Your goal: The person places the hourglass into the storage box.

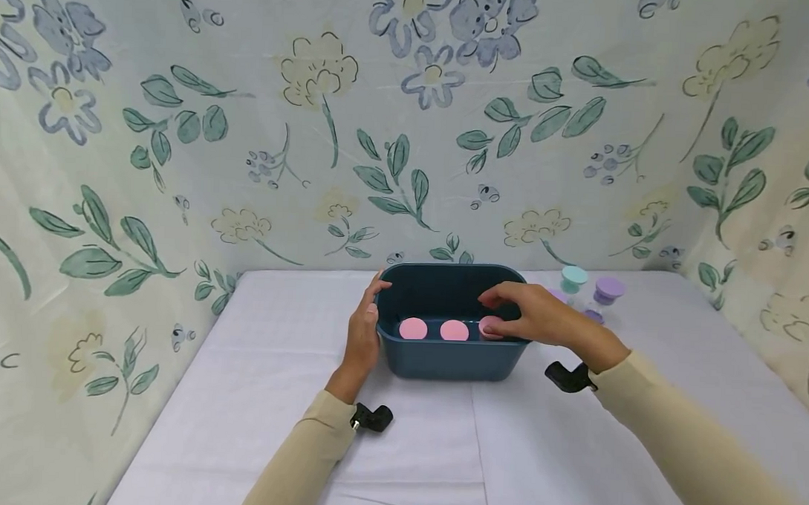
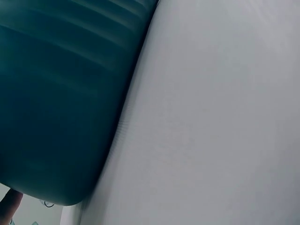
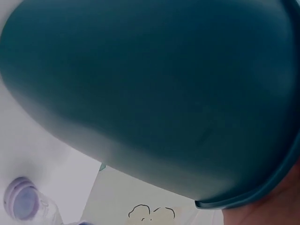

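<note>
A dark teal bin stands on the white-covered table. Three pink round tops sit in a row inside it: a left one, a middle one and a right one. What lies beneath them is hidden by the bin's wall. My left hand holds the bin's left end, a fingertip bent over the rim. My right hand reaches over the right rim, its thumb against the right pink top and its fingertips apart from it. Both wrist views show mostly the bin's outer wall.
Small containers with a teal lid and a purple lid stand behind my right hand, others partly hidden. A clear container with a purple end shows in the right wrist view. Floral cloth hangs behind the table.
</note>
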Motion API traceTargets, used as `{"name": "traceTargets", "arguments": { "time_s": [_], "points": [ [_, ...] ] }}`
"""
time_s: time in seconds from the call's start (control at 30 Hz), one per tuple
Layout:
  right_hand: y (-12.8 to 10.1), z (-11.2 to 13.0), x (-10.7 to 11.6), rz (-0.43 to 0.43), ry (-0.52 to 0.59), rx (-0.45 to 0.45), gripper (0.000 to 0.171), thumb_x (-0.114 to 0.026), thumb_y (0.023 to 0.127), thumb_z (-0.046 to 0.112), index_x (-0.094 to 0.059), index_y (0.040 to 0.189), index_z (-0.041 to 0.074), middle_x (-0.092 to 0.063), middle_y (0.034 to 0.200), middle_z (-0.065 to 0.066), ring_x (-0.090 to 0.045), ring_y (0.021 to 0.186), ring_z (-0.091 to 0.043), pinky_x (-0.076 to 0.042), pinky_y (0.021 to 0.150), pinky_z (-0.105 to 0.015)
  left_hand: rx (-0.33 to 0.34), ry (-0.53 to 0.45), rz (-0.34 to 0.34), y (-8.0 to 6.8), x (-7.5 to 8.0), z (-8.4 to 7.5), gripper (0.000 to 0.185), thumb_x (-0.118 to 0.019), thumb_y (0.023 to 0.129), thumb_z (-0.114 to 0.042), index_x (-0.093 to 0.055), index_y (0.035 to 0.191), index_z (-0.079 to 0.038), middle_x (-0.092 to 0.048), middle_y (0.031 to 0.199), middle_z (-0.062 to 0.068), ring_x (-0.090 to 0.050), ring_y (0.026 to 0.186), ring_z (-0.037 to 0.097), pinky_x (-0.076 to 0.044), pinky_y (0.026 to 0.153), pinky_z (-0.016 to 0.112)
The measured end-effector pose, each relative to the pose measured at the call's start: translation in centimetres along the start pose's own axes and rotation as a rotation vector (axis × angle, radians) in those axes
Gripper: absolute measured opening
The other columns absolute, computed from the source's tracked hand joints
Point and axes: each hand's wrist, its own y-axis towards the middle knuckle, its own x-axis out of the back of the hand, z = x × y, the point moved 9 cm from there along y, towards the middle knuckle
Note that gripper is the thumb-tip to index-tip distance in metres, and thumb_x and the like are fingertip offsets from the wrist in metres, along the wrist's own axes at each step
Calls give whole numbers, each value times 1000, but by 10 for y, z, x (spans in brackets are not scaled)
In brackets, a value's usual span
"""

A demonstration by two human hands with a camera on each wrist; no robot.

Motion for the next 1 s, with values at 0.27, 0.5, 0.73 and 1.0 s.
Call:
{"name": "traceTargets", "arguments": {
  "time_s": [0.27, 0.5, 0.73, 1.0],
  "points": [
    [-2, -3, 8, -95, 72, -9, 56, -75, 82, 35, -59, 128, 8, -62, 124, -8, -56, 114, -26, -45, 97, -52, 10, -32, -20, 1, 2, 0, 44, -21, 99, -9, -47, 133, 0, -32, 153, 18, -26, 143, 31, -19, 115, 50],
    [-12, -7, 18, -167, 100, -3, 57, -75, 83, 36, -58, 129, 7, -62, 125, -9, -55, 117, -29, -43, 99, -56, 16, 14, -23, -1, 0, -1, 49, -17, 104, -33, -46, 134, -9, -33, 154, 12, -27, 143, 22, -22, 115, 46],
    [-26, -17, 31, -219, 133, 7, 56, -73, 85, 35, -57, 129, 6, -61, 126, -10, -55, 119, -29, -41, 99, -57, -2, 31, -50, -4, 1, -3, 55, -16, 103, -44, -48, 132, -10, -36, 153, 11, -30, 142, 21, -23, 115, 45],
    [-43, -34, 45, -314, 178, -23, 53, -71, 87, 32, -55, 131, 6, -60, 128, -14, -52, 122, -36, -41, 100, -57, -23, 51, -72, -3, 2, -10, 52, -16, 104, -39, -49, 131, -9, -38, 151, 13, -32, 141, 23, -24, 115, 43]
  ]
}}
